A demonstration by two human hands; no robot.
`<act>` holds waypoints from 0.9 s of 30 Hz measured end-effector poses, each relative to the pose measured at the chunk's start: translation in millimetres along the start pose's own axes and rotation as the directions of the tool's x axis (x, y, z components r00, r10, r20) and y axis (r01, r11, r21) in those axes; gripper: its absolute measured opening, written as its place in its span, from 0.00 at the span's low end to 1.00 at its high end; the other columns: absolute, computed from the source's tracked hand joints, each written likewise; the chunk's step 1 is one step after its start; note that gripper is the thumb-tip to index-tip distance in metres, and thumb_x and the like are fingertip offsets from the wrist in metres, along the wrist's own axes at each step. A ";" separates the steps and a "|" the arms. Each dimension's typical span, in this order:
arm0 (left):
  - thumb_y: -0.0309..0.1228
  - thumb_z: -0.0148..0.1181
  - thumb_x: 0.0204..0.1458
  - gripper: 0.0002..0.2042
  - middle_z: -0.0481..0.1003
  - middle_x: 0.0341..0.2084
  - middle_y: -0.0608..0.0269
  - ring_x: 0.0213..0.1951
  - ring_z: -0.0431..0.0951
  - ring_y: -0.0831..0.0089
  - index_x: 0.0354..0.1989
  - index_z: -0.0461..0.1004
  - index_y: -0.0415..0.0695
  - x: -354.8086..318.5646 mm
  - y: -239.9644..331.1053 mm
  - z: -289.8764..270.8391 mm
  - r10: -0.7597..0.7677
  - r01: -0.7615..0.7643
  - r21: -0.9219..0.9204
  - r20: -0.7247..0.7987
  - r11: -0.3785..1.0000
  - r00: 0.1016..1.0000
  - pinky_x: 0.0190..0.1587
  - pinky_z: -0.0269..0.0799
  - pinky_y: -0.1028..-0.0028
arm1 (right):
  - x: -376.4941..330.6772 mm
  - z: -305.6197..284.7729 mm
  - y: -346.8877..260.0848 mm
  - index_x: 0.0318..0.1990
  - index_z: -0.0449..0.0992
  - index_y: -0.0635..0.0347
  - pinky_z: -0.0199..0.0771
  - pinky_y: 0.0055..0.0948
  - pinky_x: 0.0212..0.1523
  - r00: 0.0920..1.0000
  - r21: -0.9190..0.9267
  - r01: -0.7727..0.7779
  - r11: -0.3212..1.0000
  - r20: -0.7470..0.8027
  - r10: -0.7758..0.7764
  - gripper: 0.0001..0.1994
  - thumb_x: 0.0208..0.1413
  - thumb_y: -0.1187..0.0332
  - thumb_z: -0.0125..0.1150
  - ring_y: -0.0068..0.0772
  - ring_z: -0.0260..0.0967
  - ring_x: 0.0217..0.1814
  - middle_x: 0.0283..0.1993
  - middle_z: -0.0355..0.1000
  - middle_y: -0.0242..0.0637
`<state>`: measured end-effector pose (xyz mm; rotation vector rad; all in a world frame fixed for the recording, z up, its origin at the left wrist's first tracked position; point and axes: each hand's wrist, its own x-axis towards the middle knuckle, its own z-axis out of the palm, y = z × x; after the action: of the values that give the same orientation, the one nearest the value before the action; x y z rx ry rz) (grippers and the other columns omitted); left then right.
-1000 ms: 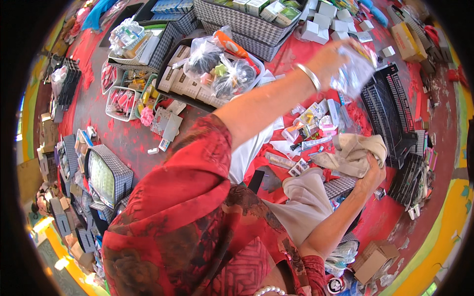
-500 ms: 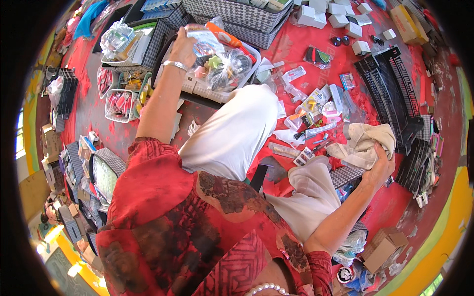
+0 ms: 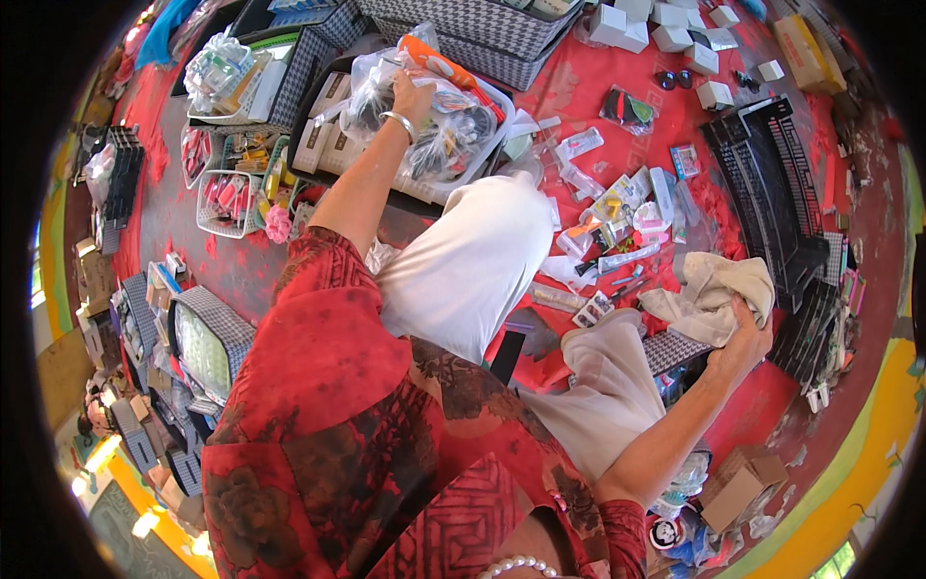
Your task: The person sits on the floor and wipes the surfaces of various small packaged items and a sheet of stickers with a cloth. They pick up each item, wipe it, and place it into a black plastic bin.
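Left hand (image 3: 410, 92) reaches forward, fingers closed in the clear plastic bags (image 3: 424, 121) heaped in a tray beneath it; right hand (image 3: 743, 338) grips a beige cloth (image 3: 709, 294) bunched on the red floor (image 3: 579, 96) alongside

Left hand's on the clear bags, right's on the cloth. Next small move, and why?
Probably close the left hand on one clear plastic bag and lift it slightly. The hand rests on top of the pile in the tray, and whether it grips is not visible. The right hand only rests by the beige cloth, so it can stay as a brace.
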<state>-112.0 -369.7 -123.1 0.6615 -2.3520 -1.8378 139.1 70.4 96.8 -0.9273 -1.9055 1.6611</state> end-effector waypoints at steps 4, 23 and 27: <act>0.24 0.51 0.43 0.31 0.54 0.56 0.44 0.57 0.55 0.53 0.58 0.49 0.33 1.1 -3.2 -12.7 0.396 -0.372 0.442 0.039 0.817 0.917 0.58 0.52 0.69 | -3.6 1.4 -1.8 0.45 0.69 0.72 0.70 0.32 0.48 1.000 -0.006 -0.005 1.000 -0.012 0.005 0.21 0.38 0.82 0.58 0.39 0.70 0.44 0.44 0.70 0.46; 0.31 0.51 0.51 0.13 0.74 0.36 0.57 0.33 0.77 0.70 0.44 0.71 0.43 -156.8 223.0 37.7 0.556 -0.561 -0.089 0.323 0.823 0.765 0.38 0.71 0.72 | 7.0 -41.5 -18.9 0.41 0.72 0.70 0.73 0.30 0.40 0.925 0.315 0.277 0.908 -0.342 -0.164 0.17 0.39 0.81 0.59 0.35 0.71 0.39 0.41 0.71 0.42; 0.40 0.41 0.57 0.19 0.72 0.39 0.50 0.35 0.74 0.62 0.48 0.63 0.38 -214.7 228.7 122.4 0.286 0.494 -0.544 0.815 0.678 0.504 0.36 0.72 0.68 | 6.6 -46.3 -22.4 0.41 0.72 0.70 0.73 0.30 0.41 0.931 0.372 0.240 0.897 -0.348 -0.104 0.17 0.39 0.81 0.60 0.35 0.71 0.40 0.42 0.71 0.42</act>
<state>-22.3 -134.4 100.3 -0.3723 -1.4256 -3.4534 163.2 105.5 126.4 -0.7707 -1.3132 1.6008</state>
